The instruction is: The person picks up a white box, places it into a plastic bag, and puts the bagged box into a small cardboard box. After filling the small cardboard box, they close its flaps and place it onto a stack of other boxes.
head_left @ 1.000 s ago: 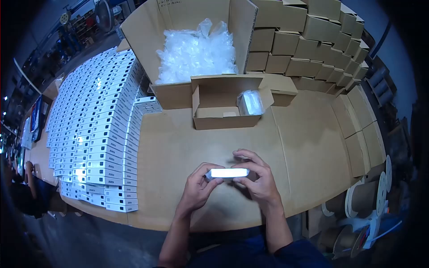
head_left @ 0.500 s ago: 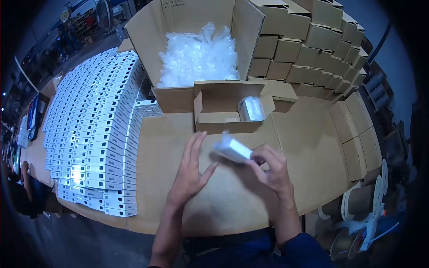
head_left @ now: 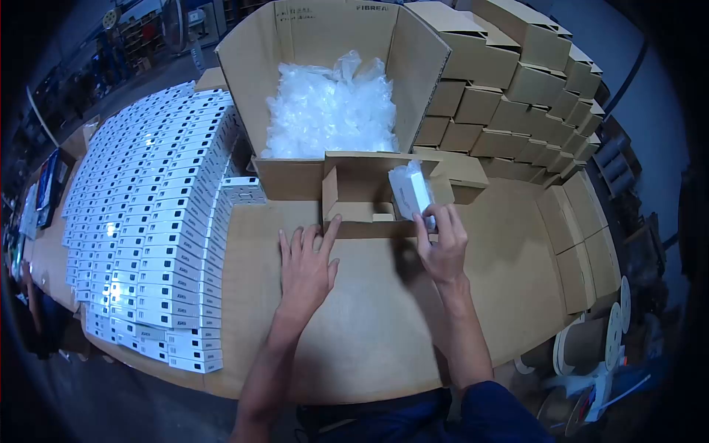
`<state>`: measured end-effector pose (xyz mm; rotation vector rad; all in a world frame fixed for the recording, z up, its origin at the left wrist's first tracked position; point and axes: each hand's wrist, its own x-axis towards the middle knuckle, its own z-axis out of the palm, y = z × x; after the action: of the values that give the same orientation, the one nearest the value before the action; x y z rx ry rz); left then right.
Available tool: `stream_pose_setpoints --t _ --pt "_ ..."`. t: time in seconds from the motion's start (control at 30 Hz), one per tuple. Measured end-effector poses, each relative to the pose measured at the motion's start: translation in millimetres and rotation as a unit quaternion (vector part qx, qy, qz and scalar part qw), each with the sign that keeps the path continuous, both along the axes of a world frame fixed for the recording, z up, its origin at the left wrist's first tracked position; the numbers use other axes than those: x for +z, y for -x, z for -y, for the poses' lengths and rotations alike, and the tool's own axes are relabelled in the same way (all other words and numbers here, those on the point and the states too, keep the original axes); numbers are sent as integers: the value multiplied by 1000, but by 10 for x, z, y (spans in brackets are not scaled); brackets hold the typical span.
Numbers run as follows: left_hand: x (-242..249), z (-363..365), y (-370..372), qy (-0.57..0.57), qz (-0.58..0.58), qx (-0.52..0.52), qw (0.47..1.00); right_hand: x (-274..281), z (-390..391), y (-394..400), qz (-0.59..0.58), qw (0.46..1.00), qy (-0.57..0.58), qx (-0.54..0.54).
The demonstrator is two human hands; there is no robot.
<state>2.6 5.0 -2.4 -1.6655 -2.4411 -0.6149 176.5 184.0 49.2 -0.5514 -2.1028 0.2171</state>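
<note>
Between the thumb and fingers of my right hand [head_left: 444,240] is a small white box in a clear plastic bag [head_left: 410,193]. It is tilted and overlaps the right end of an open cardboard carton [head_left: 347,211], hiding what lies behind it there. My left hand [head_left: 307,275] is spread out and holds nothing, its fingertips right at the carton's front left edge. Behind the carton, a large cardboard box [head_left: 419,81] is filled with a heap of clear plastic bags [head_left: 329,111].
Tall rows of small white boxes [head_left: 159,221] stand on the left side of the table. Closed brown cartons [head_left: 509,111] are stacked at the back right, with more cartons [head_left: 583,244] along the right edge. Cable reels [head_left: 591,343] stand beyond the table at lower right.
My right hand has carried the bagged white box up and forward to the carton's right end. My left hand has moved slightly, its fingers now spread at the carton's front edge.
</note>
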Motion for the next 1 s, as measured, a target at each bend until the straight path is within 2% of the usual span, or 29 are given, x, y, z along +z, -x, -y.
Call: stream_pose_setpoints --t 0.27,0.4,0.5,0.7,0.77,0.87,0.97,1.0 --pt "-37 7 -23 10 -4 9 1000 -116 -77 144 10 999 9 -41" --pt "22 25 -5 45 -2 15 999 -209 -132 237 68 993 57 -72" --pt "33 16 -1 57 -7 21 998 -298 -169 319 125 985 50 -109" --pt "-11 102 54 -11 21 -6 1000 -134 -21 255 192 965 90 -153" --pt "14 199 168 -86 43 5 995 -141 56 170 200 965 92 -141" --pt "-31 310 429 -164 138 76 974 -68 301 198 117 983 47 -130" --pt "50 350 808 -215 98 130 963 -67 583 444 2 994 110 -9" --pt "24 338 953 -206 92 133 965 -12 727 602 -4 996 77 41"
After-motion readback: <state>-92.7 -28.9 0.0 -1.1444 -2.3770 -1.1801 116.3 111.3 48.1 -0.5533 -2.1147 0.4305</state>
